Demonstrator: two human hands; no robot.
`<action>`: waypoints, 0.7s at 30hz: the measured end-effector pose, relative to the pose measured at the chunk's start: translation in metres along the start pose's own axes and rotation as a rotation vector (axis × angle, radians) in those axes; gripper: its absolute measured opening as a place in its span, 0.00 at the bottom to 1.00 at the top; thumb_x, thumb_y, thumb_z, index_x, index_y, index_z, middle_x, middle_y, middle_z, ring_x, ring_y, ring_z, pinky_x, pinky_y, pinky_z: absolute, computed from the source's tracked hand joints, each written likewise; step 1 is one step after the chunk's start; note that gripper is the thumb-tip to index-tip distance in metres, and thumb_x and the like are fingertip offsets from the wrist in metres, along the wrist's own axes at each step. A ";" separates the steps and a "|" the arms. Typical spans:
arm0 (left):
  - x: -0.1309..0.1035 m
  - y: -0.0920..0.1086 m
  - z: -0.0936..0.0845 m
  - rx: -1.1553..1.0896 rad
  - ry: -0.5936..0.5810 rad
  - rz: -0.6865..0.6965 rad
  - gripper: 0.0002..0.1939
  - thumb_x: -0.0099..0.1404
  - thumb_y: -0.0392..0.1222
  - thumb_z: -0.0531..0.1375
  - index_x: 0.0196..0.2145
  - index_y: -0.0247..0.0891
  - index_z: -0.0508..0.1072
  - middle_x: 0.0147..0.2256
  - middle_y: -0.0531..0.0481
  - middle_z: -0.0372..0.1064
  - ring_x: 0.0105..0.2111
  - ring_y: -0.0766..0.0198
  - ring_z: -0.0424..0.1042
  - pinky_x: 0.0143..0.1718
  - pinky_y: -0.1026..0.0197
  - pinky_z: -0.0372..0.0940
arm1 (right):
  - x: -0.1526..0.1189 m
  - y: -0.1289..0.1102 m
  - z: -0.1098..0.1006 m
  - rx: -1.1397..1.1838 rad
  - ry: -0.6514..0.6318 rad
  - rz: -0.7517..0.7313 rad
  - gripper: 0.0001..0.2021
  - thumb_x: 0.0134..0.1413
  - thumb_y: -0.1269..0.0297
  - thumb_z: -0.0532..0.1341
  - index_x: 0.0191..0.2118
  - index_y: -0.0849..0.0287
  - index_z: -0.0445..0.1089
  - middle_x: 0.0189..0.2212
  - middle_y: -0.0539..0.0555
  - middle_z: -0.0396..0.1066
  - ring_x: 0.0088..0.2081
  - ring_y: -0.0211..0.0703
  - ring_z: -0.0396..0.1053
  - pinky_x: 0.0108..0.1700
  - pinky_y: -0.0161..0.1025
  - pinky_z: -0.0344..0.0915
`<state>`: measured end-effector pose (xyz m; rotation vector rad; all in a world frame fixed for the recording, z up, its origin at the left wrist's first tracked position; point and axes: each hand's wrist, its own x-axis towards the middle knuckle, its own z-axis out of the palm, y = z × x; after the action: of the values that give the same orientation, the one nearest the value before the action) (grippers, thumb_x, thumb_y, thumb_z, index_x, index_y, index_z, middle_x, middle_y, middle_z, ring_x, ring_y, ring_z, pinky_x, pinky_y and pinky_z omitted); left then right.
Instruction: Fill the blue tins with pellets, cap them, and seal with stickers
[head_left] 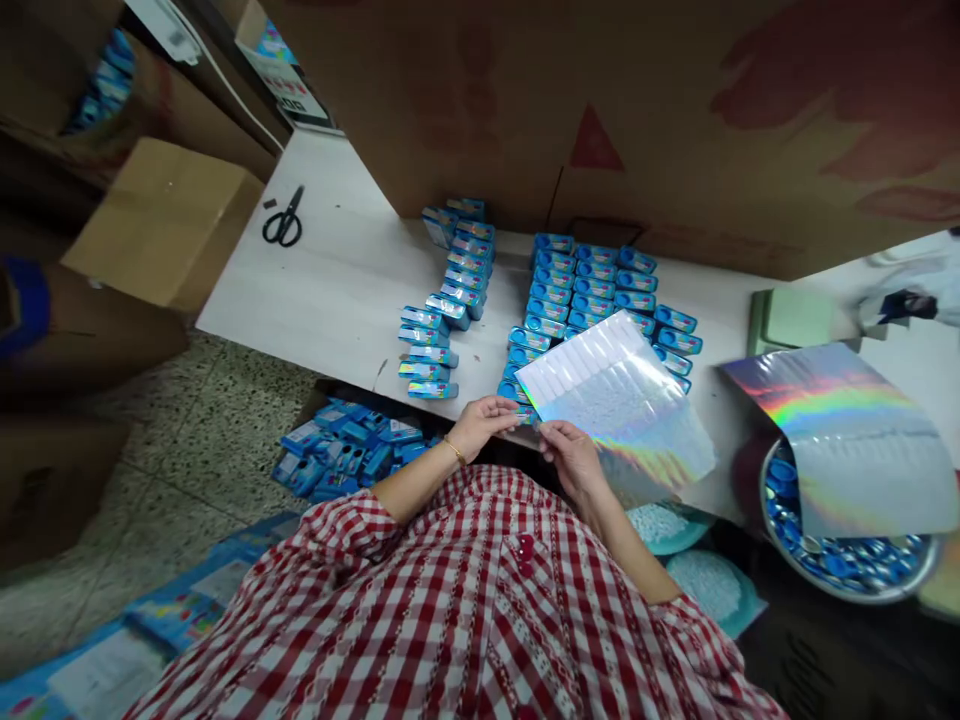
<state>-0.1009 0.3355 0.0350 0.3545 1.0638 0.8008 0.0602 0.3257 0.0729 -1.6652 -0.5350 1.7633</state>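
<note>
My left hand [486, 428] is at the front edge of the white table, fingers closed together. Its fingertips touch a small blue box [525, 413] at the near end of a row. To its right, my right hand [574, 455] has thumb and fingers pinched beside the corner of a shiny silver label sheet [622, 390]. Whatever sits in that pinch is too small to make out. The sheet lies across several upright blue boxes [551, 275] and covers part of them. Another column of blue boxes [466, 265] stands to the left.
A large carton [525, 100] closes off the table's back. Black scissors [283, 225] lie at left. A second silver sheet [862, 430] overhangs a metal basin [930, 570] of blue pieces. Blue boxes [345, 450] are heaped below the table edge; a brown carton [165, 220] stands left.
</note>
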 end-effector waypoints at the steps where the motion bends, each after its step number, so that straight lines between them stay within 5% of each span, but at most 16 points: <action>1: -0.003 -0.003 -0.008 0.007 0.054 0.017 0.18 0.45 0.43 0.68 0.34 0.32 0.72 0.24 0.53 0.69 0.24 0.72 0.65 0.29 0.67 0.59 | 0.000 0.007 0.007 0.013 0.026 0.009 0.13 0.31 0.57 0.69 0.23 0.60 0.70 0.14 0.46 0.64 0.16 0.29 0.56 0.18 0.29 0.49; 5: -0.010 -0.013 -0.031 -0.053 0.256 0.025 0.19 0.48 0.48 0.66 0.36 0.34 0.72 0.29 0.51 0.70 0.26 0.72 0.65 0.27 0.68 0.58 | -0.005 0.018 0.028 0.020 -0.018 0.027 0.13 0.33 0.57 0.68 0.24 0.60 0.70 0.13 0.45 0.63 0.16 0.29 0.55 0.18 0.28 0.48; 10: -0.012 -0.018 -0.036 -0.165 0.109 -0.072 0.21 0.49 0.49 0.66 0.39 0.34 0.72 0.33 0.48 0.72 0.30 0.69 0.68 0.29 0.68 0.59 | -0.007 0.022 0.034 -0.013 -0.060 0.014 0.13 0.35 0.57 0.68 0.23 0.61 0.69 0.14 0.45 0.63 0.17 0.28 0.55 0.19 0.28 0.49; 14: -0.003 -0.028 -0.036 -0.099 0.182 0.005 0.19 0.43 0.42 0.68 0.35 0.32 0.72 0.23 0.54 0.68 0.23 0.73 0.64 0.26 0.69 0.57 | 0.007 0.037 0.031 -0.134 0.090 -0.046 0.14 0.35 0.54 0.67 0.24 0.61 0.69 0.13 0.44 0.61 0.16 0.29 0.53 0.19 0.30 0.47; 21: 0.031 -0.048 -0.043 0.054 0.331 0.200 0.17 0.46 0.38 0.65 0.35 0.33 0.70 0.21 0.55 0.68 0.22 0.70 0.66 0.28 0.66 0.60 | 0.044 0.056 0.028 -0.596 0.380 -0.372 0.15 0.41 0.53 0.61 0.25 0.62 0.72 0.21 0.51 0.69 0.24 0.37 0.61 0.31 0.36 0.58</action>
<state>-0.1118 0.3212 -0.0340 0.3865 1.3762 1.0351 0.0237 0.3204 0.0054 -2.0600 -1.1792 1.0331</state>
